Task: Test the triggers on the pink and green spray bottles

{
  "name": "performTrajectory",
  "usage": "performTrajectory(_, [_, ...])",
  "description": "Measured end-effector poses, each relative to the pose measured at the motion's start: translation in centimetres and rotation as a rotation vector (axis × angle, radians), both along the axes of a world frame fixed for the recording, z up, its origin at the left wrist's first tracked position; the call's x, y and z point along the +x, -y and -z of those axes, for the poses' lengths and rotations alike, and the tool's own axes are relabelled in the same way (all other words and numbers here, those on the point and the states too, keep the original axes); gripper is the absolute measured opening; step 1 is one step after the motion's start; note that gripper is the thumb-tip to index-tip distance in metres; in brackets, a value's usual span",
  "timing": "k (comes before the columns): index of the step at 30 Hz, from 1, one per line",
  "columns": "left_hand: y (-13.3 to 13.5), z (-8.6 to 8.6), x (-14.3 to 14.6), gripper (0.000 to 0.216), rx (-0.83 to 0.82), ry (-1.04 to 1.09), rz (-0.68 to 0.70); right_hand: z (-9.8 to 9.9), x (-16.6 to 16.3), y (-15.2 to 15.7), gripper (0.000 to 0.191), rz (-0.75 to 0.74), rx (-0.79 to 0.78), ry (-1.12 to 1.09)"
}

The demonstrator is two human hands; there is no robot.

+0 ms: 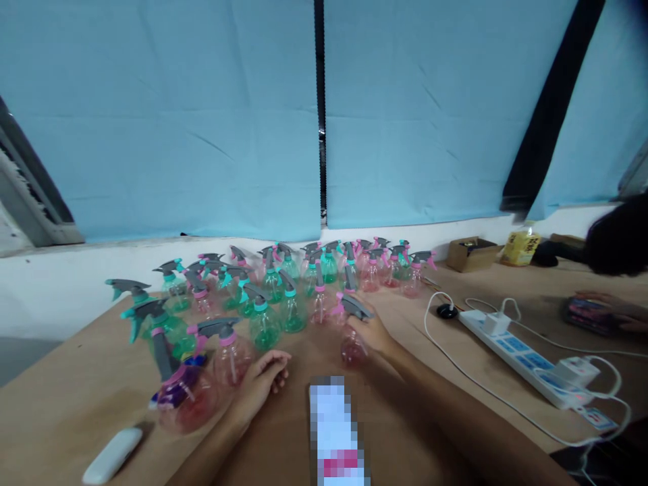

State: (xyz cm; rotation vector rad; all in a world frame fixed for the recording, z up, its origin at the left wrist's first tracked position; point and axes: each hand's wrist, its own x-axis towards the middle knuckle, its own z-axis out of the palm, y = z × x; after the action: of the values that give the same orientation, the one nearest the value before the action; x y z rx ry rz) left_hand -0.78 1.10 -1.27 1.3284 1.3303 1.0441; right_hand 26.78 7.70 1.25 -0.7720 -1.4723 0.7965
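My right hand (373, 331) is wrapped around the neck of a pink spray bottle (354, 349) with a grey and pink trigger head, low over the table. My left hand (268, 373) rests on the table with its fingers loosely curled in, and nothing shows in them. Close beside it stands another pink spray bottle (230, 361). Farther left, a round pink bottle (187, 408) has a purple item by its neck. Several more spray bottles, such as a green one (265, 329), crowd the table behind my hands. Below them lies a phone (331, 418), its screen blurred out.
A white power strip (521, 358) with chargers and looping cables lies on the right. At front left is a white case (112, 455). A cardboard box (473, 255) and yellow package (520, 248) stand at the back. Another person's hand (625, 314) is at far right.
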Motion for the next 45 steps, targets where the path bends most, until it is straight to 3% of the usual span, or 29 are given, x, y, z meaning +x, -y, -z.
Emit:
performTrajectory(2, [1.3,-0.3,-0.8,0.037,-0.021,0.001,-0.022,0.5,2.3,1.1,0.035,0.103,0.069,0.029])
performTrajectory(6, [3.5,-0.9,-2.4,0.04,-0.113,0.055,-0.083,1.4,6.2,2.0,0.02,0.311,0.104,-0.046])
performTrajectory(11, [4.7,-1.7,-3.5,0.038,-0.18,0.163,-0.207,1.2,8.8,1.3,0.026,0.584,0.1,0.074])
performTrajectory(17, [5.0,-2.2,-3.5,0.037,-0.185,0.239,-0.31,0.8,9.4,-0.2,0.038,0.671,0.097,0.093])
performTrajectory(23, [5.5,-1.9,-3.4,0.04,-0.181,0.198,-0.187,0.8,10.0,-1.3,0.045,0.683,0.224,0.027])
performTrajectory(29, [5.0,-0.6,-4.1,0.047,-0.092,0.003,0.034,-3.3,9.8,0.1,0.025,0.843,0.532,0.048])
performTrajectory(32, [4.6,-0.4,-3.8,0.048,-0.045,-0.076,0.079,-5.8,7.3,1.7,0.011,0.697,0.637,0.12])
performTrajectory(36, [4.1,-0.5,-3.2,0.043,0.021,-0.215,0.167,-7.9,1.7,3.4,0.01,0.29,0.617,0.317])
performTrajectory(38, [3.9,-0.7,-3.1,0.042,0.033,-0.248,0.207,-8.2,-1.5,3.6,0.015,0.074,0.553,0.461])
performTrajectory(41, [3.9,-1.0,-3.0,0.043,0.037,-0.231,0.207,-7.7,-6.3,3.0,0.023,-0.129,0.363,0.534])
performTrajectory(45, [4.0,-1.1,-3.0,0.043,0.017,-0.219,0.197,-6.8,-11.9,1.9,0.04,-0.226,0.266,0.566])
